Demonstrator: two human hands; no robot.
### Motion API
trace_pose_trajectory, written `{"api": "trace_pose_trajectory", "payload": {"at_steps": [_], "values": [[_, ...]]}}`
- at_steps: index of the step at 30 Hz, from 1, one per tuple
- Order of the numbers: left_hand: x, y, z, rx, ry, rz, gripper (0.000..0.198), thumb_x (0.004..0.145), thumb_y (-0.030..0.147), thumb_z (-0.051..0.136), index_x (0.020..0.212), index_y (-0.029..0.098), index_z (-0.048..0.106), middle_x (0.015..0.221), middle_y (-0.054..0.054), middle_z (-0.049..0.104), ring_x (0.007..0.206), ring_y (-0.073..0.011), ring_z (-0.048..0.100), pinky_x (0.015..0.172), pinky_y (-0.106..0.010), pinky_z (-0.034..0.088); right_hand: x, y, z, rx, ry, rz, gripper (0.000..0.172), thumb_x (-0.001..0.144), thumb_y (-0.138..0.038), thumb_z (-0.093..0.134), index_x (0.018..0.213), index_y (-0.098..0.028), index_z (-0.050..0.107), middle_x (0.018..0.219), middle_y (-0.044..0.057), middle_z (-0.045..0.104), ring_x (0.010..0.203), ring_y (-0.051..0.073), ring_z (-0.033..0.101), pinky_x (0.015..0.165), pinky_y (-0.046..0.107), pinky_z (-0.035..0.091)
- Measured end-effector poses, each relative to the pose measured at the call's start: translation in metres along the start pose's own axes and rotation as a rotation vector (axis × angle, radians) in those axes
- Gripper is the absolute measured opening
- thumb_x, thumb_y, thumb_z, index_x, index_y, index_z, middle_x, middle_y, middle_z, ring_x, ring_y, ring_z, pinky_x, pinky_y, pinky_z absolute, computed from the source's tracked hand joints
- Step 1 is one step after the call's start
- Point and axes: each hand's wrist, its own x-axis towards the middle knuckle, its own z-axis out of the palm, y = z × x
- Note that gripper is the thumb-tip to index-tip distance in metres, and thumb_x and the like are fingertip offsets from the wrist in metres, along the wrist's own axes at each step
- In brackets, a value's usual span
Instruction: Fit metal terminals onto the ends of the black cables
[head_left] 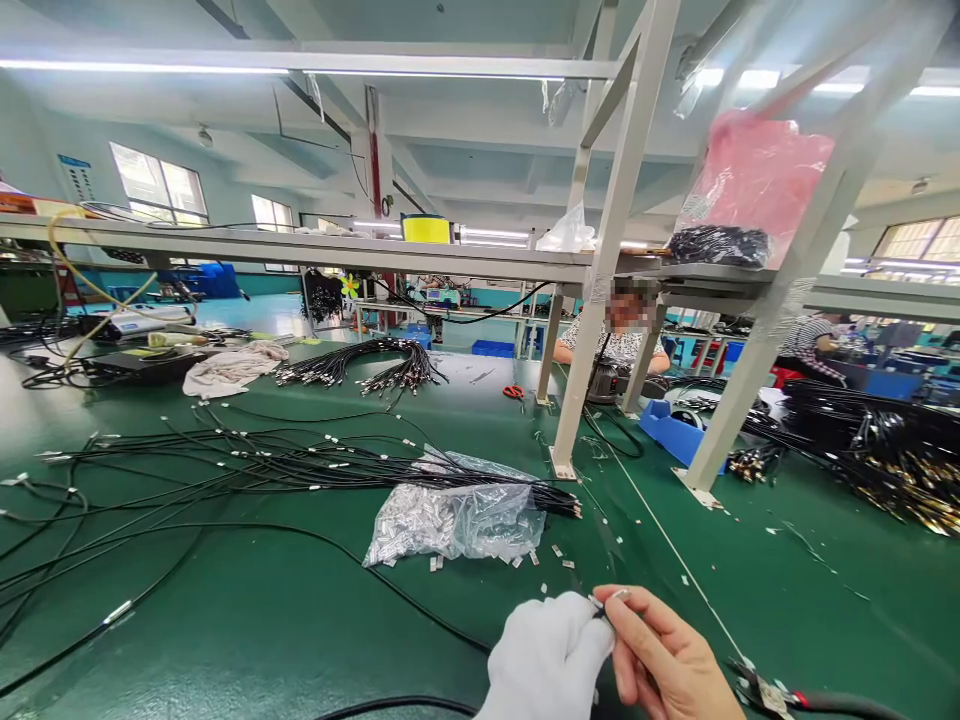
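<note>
My left hand (pixel 546 655), in a white glove, is closed around the end of a black cable (pixel 442 630); the dark tip pokes out between its fingers. Touching it from the right, my bare right hand (pixel 664 650) pinches a small silvery-white piece (pixel 621 595) between thumb and forefinger, right at the cable tip. Whether the piece is around the cable or only against it, I cannot tell. Beyond the hands lies a clear plastic bag (pixel 495 525) full of small silvery-white pieces, with several loose ones beside it. A bunch of black cables (pixel 300 470) rests partly across the bag.
Pliers (pixel 772 695) lie at the lower right of the green tabletop (pixel 300 620). Farther back are orange-handled scissors (pixel 514 392), a coiled cable bundle (pixel 375 360), a cloth (pixel 232 368) and a blue tape dispenser (pixel 671 432). Shelf posts (pixel 600 340) rise from the table; a person (pixel 615 335) sits opposite.
</note>
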Motion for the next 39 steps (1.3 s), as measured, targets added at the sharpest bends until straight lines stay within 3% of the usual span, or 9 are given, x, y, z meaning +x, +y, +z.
{"api": "trace_pose_trajectory", "payload": {"at_steps": [6,12,17,21,24,30,36,39], "values": [[0.003,-0.004,0.008,0.161,0.065,0.032,0.038,0.1,0.037,0.026,0.087,0.024,0.06,0.089,-0.005,0.063,0.086,-0.0207,0.057,0.071,-0.032,0.036,0.009,0.013,-0.008,-0.099,-0.09,0.029,0.07,0.06,-0.075,0.081,0.086,-0.01,0.074,0.045,0.007,0.062,0.03,0.002,0.033,0.033,0.013,0.017],[0.002,-0.001,0.004,-0.013,-0.002,-0.032,0.036,0.099,0.038,0.028,0.09,0.023,0.059,0.091,-0.003,0.064,0.091,-0.0201,0.058,0.08,-0.031,0.04,0.014,0.021,-0.017,-0.108,-0.134,0.037,0.072,0.067,-0.075,0.077,0.093,-0.008,0.074,0.047,0.008,0.063,0.03,0.003,0.036,0.034,0.013,0.016],[-0.001,0.003,-0.005,-0.099,-0.024,-0.028,0.038,0.1,0.04,0.028,0.083,0.024,0.058,0.084,0.001,0.06,0.087,-0.0169,0.055,0.077,-0.028,0.038,0.008,0.013,-0.012,-0.035,-0.057,-0.003,0.08,0.065,-0.072,0.081,0.116,-0.012,0.069,0.052,0.005,0.065,0.031,0.002,0.035,0.035,0.012,0.017],[0.0,0.005,-0.009,-0.105,-0.03,-0.045,0.033,0.099,0.037,0.034,0.081,0.023,0.058,0.086,0.002,0.061,0.088,-0.0163,0.054,0.077,-0.028,0.037,0.001,0.005,-0.001,-0.001,0.013,0.004,0.069,0.059,-0.069,0.086,0.091,-0.01,0.074,0.043,0.002,0.058,0.03,0.0,0.029,0.035,0.012,0.012],[0.001,0.006,-0.011,-0.14,-0.029,-0.041,0.034,0.1,0.035,0.034,0.081,0.021,0.059,0.086,0.001,0.063,0.086,-0.0157,0.056,0.077,-0.028,0.039,-0.003,0.001,0.004,0.014,-0.007,0.023,0.066,0.056,-0.068,0.088,0.084,-0.01,0.074,0.036,0.0,0.052,0.029,0.0,0.028,0.034,0.012,0.01],[0.001,0.004,-0.005,0.062,-0.085,-0.057,0.037,0.1,0.037,0.033,0.107,0.023,0.066,0.104,-0.006,0.067,0.1,-0.0235,0.06,0.088,-0.034,0.044,0.002,0.002,-0.002,-0.055,-0.071,0.083,0.066,0.057,-0.07,0.087,0.084,-0.011,0.075,0.035,0.002,0.054,0.028,0.0,0.031,0.035,0.01,0.013],[0.0,0.005,-0.008,-0.237,-0.041,-0.078,0.037,0.097,0.042,0.037,0.118,0.029,0.065,0.103,-0.001,0.069,0.101,-0.0204,0.06,0.088,-0.029,0.045,0.007,0.009,-0.01,-0.078,-0.173,0.102,0.076,0.065,-0.075,0.079,0.103,-0.009,0.07,0.048,0.009,0.065,0.03,0.002,0.035,0.034,0.012,0.016],[-0.004,0.007,-0.016,-0.282,-0.029,-0.127,0.044,0.094,0.043,0.041,0.136,0.035,0.054,0.116,-0.003,0.067,0.112,-0.0231,0.057,0.097,-0.036,0.043,0.005,0.004,-0.01,-0.071,-0.092,0.005,0.073,0.068,-0.07,0.08,0.11,-0.011,0.067,0.05,0.005,0.064,0.032,0.001,0.033,0.037,0.012,0.015]]}}
